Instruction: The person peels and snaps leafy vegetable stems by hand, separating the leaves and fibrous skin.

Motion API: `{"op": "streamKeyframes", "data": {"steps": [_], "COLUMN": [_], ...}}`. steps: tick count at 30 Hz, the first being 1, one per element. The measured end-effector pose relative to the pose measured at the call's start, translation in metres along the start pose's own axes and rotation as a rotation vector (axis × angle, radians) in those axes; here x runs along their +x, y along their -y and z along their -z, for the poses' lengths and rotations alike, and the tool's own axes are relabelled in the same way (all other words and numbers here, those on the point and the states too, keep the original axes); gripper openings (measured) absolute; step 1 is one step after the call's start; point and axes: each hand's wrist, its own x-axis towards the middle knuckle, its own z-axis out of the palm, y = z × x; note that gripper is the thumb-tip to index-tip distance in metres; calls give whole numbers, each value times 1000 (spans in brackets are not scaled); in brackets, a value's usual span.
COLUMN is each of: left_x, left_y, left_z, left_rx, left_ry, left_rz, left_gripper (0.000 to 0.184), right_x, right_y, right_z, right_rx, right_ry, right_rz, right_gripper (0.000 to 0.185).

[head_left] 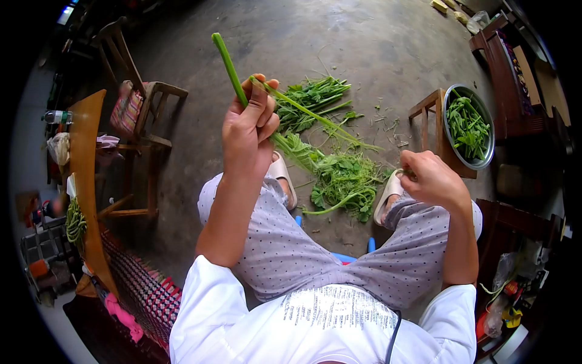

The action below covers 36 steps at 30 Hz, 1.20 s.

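My left hand is raised left of centre, its fingers closed around a long green stem. The thick end of the stem sticks up above the hand, and a thin peeled strand trails from the fingertips down to the right. Over my right knee is my right hand, with its fingers curled together; anything between them is too small to name. On the floor between my feet lies a heap of leaves and stringy strands. Behind it sits a bunch of green stalks.
At the right, a metal bowl of cut greens rests on a wooden stool. A wooden chair and a tabletop edge stand on the left. Green scraps dot the floor near the stool.
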Motion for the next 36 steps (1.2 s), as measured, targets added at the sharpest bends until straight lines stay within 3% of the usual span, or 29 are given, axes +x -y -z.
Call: {"op": "streamKeyframes", "data": {"steps": [3,4,5,7,10,14,19,22,26,31,36], "left_x": [2,2,0,-3,-7,-11,-10,-7,2,-18,-33], "left_y": [-3,-3,-4,-2,6,14,12,-3,-10,11,36], "left_z": [3,2,0,-4,-10,-16,-15,-18,6,-9,-36], "left_rx": [-23,-25,2,23,63,37,0,258,240,301,425], "left_ry": [42,44,48,55,105,152,195,28,-183,-130,-14], "left_rz": [-51,-51,-59,-60,-30,-2,24,29,-38,-48,243], "left_gripper": [15,15,15,15,15,17,21,35,28,18,17], "right_x": [0,3,6,12,16,24,33,31,33,35,34], "right_y": [-14,-14,-5,27,50,66,70,68,60,57,64], "right_z": [-2,-4,1,9,-2,-12,-18,-13,-16,-18,-21], "right_rx": [-101,-49,-52,362,690,728,995,1074,1071,905,849], "right_ry": [-95,-237,-238,-398,-415,-363,-328,-303,-351,-421,-444], "right_rz": [-13,111,110,115,321,286,246,226,253,216,190], "right_gripper": [22,22,22,19,22,24,18,17,15,11,10]}}
